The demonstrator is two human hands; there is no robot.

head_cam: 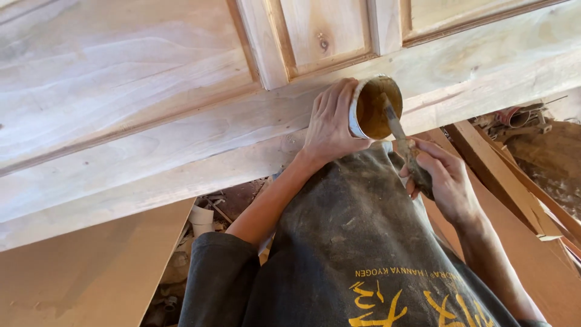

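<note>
My left hand (330, 124) grips a small round tin (370, 109) holding brown paste, tilted so its open mouth faces me. It is held against the edge of a pale wooden panelled door (151, 109) lying flat in front of me. My right hand (445, 178) holds a putty knife (400, 136) by its dirty handle. The blade tip reaches into the tin's paste.
I wear a dark, dusty apron (351, 242) with yellow print. A brown board (85, 272) lies low at the left. Wooden planks (502, 175) lean at the right. Scraps and a white pipe piece (201, 219) litter the floor under the door.
</note>
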